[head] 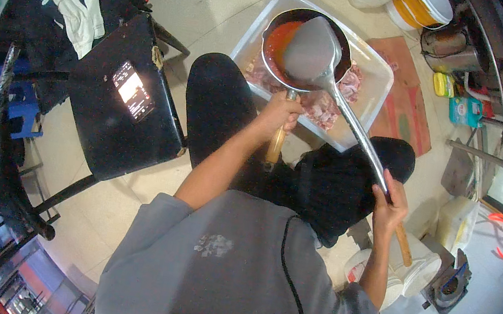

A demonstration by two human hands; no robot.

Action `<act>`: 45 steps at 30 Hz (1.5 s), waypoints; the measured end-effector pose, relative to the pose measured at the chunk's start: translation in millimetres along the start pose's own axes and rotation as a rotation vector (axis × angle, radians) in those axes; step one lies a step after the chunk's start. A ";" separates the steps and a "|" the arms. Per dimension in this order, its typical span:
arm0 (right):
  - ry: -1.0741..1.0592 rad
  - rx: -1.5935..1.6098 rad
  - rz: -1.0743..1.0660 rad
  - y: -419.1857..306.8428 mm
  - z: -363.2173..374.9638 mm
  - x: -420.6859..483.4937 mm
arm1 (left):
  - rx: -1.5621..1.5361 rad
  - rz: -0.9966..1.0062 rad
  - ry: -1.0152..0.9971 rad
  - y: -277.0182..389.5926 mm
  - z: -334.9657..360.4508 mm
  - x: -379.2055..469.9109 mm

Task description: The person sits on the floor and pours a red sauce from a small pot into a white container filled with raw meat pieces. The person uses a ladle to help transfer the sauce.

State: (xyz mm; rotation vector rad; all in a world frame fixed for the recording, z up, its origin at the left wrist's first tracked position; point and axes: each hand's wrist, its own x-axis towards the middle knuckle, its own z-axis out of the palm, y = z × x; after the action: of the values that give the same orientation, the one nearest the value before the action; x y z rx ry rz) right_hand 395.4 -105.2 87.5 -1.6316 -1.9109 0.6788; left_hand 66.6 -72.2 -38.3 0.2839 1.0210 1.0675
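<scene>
My left hand is closed round the wooden handle of a metal pan that holds a red-orange liquid. In my right hand is the long handle of a metal wok spatula, whose broad blade lies over the pan's opening and hides part of the liquid. The pan is above a white plastic tub containing pieces of raw meat. Whether the pan touches the meat or the tub's rim cannot be told.
A black chair bearing a lit phone stands at the left. Flattened cardboard lies right of the tub. An orange-and-white bucket, a metal pot and white buckets are along the right side.
</scene>
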 end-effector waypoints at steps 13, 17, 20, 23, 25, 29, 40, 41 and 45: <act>0.133 -0.238 -0.359 10.8 38.5 1.1 | 0.073 -0.014 0.094 -19.7 -0.6 17.7; 0.254 -0.559 -0.485 26.8 39.2 7.7 | -0.001 0.013 0.013 -16.8 2.6 15.0; 0.295 -0.675 -0.537 32.2 26.4 14.2 | 0.061 -0.024 0.058 -13.3 4.5 9.5; 0.305 -0.799 -0.555 31.8 10.1 19.5 | 0.091 -0.038 0.094 -11.6 3.5 9.5; 0.266 -0.791 -0.551 29.2 -0.1 19.3 | 0.094 0.010 0.113 -14.3 4.1 10.6; 0.175 -0.860 -0.575 16.6 -30.2 28.9 | 0.088 0.076 0.108 -18.7 2.5 15.5; -0.080 -0.779 -0.508 -55.7 -95.4 77.1 | 0.105 0.075 0.137 -19.9 -0.8 17.7; -0.091 -0.738 -0.482 -56.3 -96.5 80.4 | 0.094 0.080 0.132 -18.4 -1.1 17.0; -0.243 -0.497 -0.191 -42.9 -97.9 84.4 | 0.091 0.101 0.138 -14.9 1.8 12.5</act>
State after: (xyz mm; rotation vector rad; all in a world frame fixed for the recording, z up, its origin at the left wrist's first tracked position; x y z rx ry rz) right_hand 420.3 -24.6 194.4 -1.6708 -2.5281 0.3502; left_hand 78.0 -68.9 -53.7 0.3416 1.1911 1.1454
